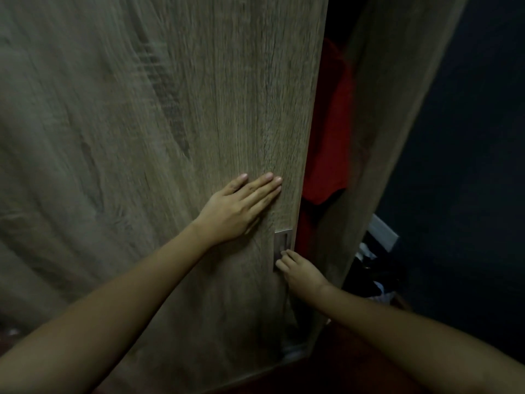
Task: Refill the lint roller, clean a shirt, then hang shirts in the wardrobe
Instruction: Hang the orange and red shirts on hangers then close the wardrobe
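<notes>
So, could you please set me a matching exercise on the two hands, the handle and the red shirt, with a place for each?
Things:
1. left hand
2. right hand
3. handle
4. red shirt

Places:
A. in the dark gap beside the door
B. flat on the door, above the handle
C. set into the door near its edge
D. fingers curled at the handle

Pairs: 1-B; 2-D; 3-C; 4-A

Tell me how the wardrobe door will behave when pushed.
The door looks like a stiff, tall panel, so it is probably heavy. Its recessed handle suggests it slides, not swings. The left hand lies flat and may slip.
</notes>
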Available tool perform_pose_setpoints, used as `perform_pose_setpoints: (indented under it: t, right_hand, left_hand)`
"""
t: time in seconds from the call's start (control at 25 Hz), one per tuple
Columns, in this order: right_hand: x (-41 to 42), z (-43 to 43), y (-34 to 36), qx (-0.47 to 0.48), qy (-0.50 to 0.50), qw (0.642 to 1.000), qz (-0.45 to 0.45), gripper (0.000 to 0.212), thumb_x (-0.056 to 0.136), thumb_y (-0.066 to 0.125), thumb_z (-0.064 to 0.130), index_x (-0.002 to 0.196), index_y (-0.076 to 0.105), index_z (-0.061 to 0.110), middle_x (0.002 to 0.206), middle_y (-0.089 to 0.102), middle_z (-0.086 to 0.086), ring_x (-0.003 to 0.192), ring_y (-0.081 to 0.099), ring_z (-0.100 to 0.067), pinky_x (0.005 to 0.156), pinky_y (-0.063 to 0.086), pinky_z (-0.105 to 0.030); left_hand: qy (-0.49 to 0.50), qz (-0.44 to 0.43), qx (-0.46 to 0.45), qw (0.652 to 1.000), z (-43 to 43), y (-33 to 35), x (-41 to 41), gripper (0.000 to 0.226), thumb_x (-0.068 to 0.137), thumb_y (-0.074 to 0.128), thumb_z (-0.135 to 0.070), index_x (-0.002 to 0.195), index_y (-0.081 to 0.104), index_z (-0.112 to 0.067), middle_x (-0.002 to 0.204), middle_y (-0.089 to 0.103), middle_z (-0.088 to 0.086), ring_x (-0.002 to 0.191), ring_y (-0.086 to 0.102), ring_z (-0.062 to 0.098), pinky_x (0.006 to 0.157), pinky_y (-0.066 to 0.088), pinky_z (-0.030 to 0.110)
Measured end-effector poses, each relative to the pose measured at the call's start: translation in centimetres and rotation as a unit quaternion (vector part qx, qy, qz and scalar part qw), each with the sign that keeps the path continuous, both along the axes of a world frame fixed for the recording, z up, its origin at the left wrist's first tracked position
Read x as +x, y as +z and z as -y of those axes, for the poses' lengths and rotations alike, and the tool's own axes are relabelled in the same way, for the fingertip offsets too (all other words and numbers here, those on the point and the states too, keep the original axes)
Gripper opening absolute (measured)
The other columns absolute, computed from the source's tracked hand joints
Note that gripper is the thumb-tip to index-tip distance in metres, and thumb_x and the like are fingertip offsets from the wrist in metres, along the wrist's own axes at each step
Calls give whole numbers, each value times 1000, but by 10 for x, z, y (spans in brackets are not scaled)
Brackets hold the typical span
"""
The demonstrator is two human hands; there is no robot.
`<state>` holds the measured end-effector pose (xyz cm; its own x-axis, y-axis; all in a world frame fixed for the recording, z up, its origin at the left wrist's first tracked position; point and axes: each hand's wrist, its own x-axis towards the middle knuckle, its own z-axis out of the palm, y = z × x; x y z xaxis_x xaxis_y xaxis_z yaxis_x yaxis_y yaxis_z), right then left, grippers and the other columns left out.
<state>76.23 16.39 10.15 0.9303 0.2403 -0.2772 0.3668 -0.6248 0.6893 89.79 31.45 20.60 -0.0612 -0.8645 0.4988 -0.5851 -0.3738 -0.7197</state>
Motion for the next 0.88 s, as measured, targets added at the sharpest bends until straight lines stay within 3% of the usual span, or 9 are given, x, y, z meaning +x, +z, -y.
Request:
perform_pose_setpoints:
  t: [0.36,0.72,0.88]
  right_hand:
    - [-21,67,-2,-22,-141,990,-19,63,91,50,16,145,19,5,154,11,-20,144,4,-36,118,7,-45]
    - [-26,104,-10,-40,-173,984,-27,69,91,50,20,146,11,8,155,8,-17,144,3,-35,118,5,-45]
    - [-31,110,-7,-49,-172,983,-30,65,94,44,23,147,9,8,156,7,-15,144,1,-34,118,3,-45]
  left_hand:
    - [-45,-37,-25,998,96,0,-19,55,89,34,-31,139,39,-9,145,43,6,136,37,19,113,4,38]
    - [-40,-47,-14,998,132,-2,-30,65,82,53,-39,139,40,-10,147,40,7,138,32,20,114,0,40]
    - [-21,-44,-7,999,139,2,-43,67,79,56,-41,138,42,-12,147,37,7,138,31,20,115,11,41]
